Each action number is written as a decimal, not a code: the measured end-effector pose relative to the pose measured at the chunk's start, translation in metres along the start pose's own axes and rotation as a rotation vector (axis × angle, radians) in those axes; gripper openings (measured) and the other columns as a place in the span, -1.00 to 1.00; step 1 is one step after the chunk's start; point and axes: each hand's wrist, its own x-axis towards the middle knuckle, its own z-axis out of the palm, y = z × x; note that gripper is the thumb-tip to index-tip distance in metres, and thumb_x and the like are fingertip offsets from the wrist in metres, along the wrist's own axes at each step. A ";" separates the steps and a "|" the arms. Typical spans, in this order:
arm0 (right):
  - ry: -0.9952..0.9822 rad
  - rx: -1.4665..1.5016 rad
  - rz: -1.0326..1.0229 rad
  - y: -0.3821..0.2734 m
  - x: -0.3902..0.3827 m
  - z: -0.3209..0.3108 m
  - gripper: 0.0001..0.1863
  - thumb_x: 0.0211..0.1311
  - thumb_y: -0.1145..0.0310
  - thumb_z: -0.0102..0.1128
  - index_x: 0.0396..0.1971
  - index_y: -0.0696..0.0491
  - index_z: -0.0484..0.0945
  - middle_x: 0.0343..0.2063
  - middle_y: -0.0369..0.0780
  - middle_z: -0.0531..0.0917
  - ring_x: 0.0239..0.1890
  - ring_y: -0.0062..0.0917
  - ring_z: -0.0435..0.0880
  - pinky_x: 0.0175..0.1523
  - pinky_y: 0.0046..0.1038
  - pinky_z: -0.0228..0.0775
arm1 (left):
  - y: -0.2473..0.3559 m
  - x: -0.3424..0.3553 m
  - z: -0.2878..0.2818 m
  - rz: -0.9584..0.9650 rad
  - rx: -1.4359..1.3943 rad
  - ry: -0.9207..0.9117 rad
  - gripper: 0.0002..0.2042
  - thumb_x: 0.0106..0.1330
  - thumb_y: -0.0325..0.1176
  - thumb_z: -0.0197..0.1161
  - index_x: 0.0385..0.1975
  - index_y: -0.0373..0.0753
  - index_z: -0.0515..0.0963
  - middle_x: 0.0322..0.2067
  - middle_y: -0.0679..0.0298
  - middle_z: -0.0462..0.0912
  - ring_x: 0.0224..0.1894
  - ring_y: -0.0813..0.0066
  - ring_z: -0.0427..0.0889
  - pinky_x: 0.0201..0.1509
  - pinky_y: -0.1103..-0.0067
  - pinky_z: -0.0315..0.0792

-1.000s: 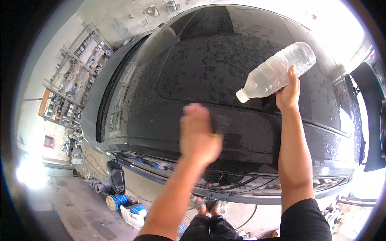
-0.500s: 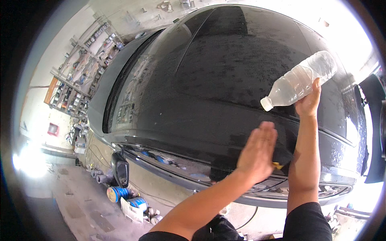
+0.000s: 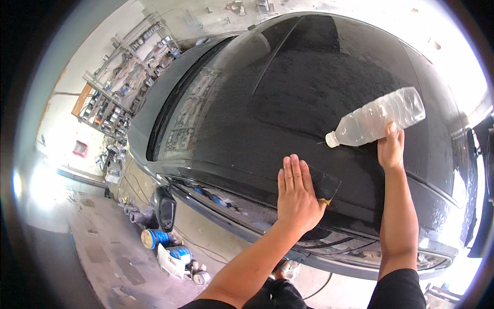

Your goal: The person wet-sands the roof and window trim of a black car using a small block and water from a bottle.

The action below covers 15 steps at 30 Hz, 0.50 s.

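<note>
My right hand [image 3: 391, 147] grips a clear ribbed plastic bottle [image 3: 368, 122] of cloudy liquid. The bottle is tilted, white cap [image 3: 332, 139] low and to the left, with a thin streak just beyond it. My left hand [image 3: 299, 198] lies flat, fingers together, pressing on the dark wet car roof [image 3: 288, 116]. Under its thumb side shows dark sandpaper [image 3: 328, 186] with a curled yellowish corner. How much of the sheet lies beneath the palm is hidden.
Below the roof edge are the open side windows and a side mirror [image 3: 165, 208]. Blue paint cans [image 3: 155, 238] and other containers stand on the floor at lower left. Cluttered shelves [image 3: 121, 77] line the wall at upper left.
My left hand has slid leftward over the roof, and the sandpaper has gone with it. The bottle is now slightly lower and farther left in view, lying nearer to level.
</note>
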 end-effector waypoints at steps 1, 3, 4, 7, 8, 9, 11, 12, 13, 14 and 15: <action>-0.012 -0.001 0.017 0.003 0.000 -0.004 -0.33 0.20 -0.14 0.19 -0.01 0.19 0.41 -0.17 -0.21 0.57 -0.17 -0.50 0.52 -0.11 -0.42 0.33 | -0.002 0.001 0.000 0.016 -0.016 -0.004 -0.11 0.26 0.07 0.12 0.32 -0.58 -0.04 0.38 -0.27 -0.15 0.46 -0.09 -0.20 0.49 0.18 -0.26; -0.025 -0.009 0.056 0.010 0.000 -0.028 -0.30 0.22 -0.14 0.16 0.09 0.18 0.36 -0.05 -0.19 0.56 0.00 -0.44 0.52 0.06 -0.36 0.34 | -0.019 0.012 -0.001 -0.020 -0.027 0.015 -0.11 0.28 0.10 0.10 0.33 -0.56 -0.05 0.39 -0.24 -0.17 0.47 -0.07 -0.24 0.49 0.21 -0.26; -0.073 0.010 0.047 0.009 0.000 -0.032 -0.29 0.21 -0.15 0.16 0.09 0.18 0.37 -0.07 -0.20 0.56 -0.04 -0.46 0.52 -0.01 -0.39 0.33 | -0.042 0.025 0.003 -0.107 0.030 0.031 -0.12 0.31 0.14 0.02 0.34 -0.54 -0.07 0.39 -0.22 -0.18 0.47 -0.04 -0.25 0.50 0.24 -0.28; -0.121 0.016 0.016 -0.005 -0.003 -0.006 -0.26 0.17 -0.21 0.17 0.07 0.17 0.38 -0.11 -0.20 0.56 -0.10 -0.48 0.53 -0.06 -0.40 0.34 | -0.129 0.066 0.004 -0.284 0.038 0.039 -0.12 0.37 0.25 -0.26 0.34 -0.55 -0.09 0.39 -0.22 -0.18 0.47 -0.01 -0.25 0.50 0.28 -0.28; -0.183 0.017 0.012 -0.003 -0.002 -0.001 -0.26 0.16 -0.20 0.19 0.07 0.17 0.38 -0.11 -0.19 0.56 -0.12 -0.48 0.54 -0.07 -0.41 0.35 | -0.158 0.076 -0.002 -0.342 0.031 0.062 -0.10 0.36 0.28 -0.27 0.33 -0.56 -0.09 0.39 -0.23 -0.16 0.47 -0.03 -0.22 0.50 0.27 -0.25; -0.247 0.014 0.006 -0.003 -0.001 0.003 -0.26 0.15 -0.19 0.21 0.07 0.16 0.38 -0.12 -0.19 0.56 -0.13 -0.49 0.54 -0.09 -0.42 0.35 | -0.182 0.085 -0.009 -0.417 0.028 0.072 -0.09 0.36 0.29 -0.28 0.33 -0.56 -0.07 0.38 -0.25 -0.15 0.46 -0.07 -0.20 0.49 0.23 -0.23; -0.315 -0.022 -0.006 -0.005 0.000 0.008 -0.27 0.13 -0.16 0.25 0.07 0.16 0.38 -0.12 -0.18 0.56 -0.15 -0.49 0.54 -0.11 -0.44 0.36 | -0.201 0.100 -0.013 -0.470 0.029 0.072 -0.09 0.36 0.29 -0.29 0.32 -0.57 -0.08 0.37 -0.28 -0.14 0.45 -0.11 -0.19 0.48 0.20 -0.22; -0.318 -0.048 -0.011 -0.002 -0.001 0.009 -0.27 0.12 -0.14 0.27 0.07 0.16 0.38 -0.13 -0.18 0.56 -0.16 -0.49 0.55 -0.13 -0.44 0.36 | -0.190 0.095 -0.012 -0.445 0.015 0.073 -0.10 0.36 0.27 -0.28 0.32 -0.59 -0.07 0.37 -0.28 -0.14 0.46 -0.10 -0.20 0.49 0.21 -0.24; -0.318 -0.087 -0.020 -0.004 -0.002 0.007 -0.27 0.10 -0.13 0.30 0.07 0.15 0.38 -0.13 -0.18 0.56 -0.17 -0.48 0.55 -0.15 -0.45 0.37 | -0.169 0.087 -0.007 -0.411 -0.009 0.075 -0.11 0.37 0.25 -0.27 0.31 -0.61 -0.07 0.37 -0.28 -0.15 0.46 -0.09 -0.21 0.49 0.22 -0.26; -0.312 -0.112 -0.027 -0.006 -0.003 0.007 -0.27 0.08 -0.11 0.32 0.06 0.15 0.38 -0.13 -0.17 0.56 -0.17 -0.48 0.55 -0.16 -0.45 0.37 | -0.152 0.070 0.004 -0.342 0.027 0.106 -0.12 0.38 0.22 -0.28 0.30 -0.63 -0.07 0.36 -0.32 -0.14 0.45 -0.14 -0.18 0.48 0.19 -0.24; -0.298 -0.153 -0.034 -0.009 -0.005 0.000 -0.27 0.06 -0.10 0.35 0.06 0.14 0.38 -0.13 -0.17 0.56 -0.18 -0.48 0.55 -0.17 -0.46 0.38 | -0.124 0.052 0.004 -0.298 0.067 0.042 -0.12 0.38 0.22 -0.28 0.31 -0.62 -0.10 0.37 -0.30 -0.19 0.45 -0.12 -0.21 0.48 0.19 -0.21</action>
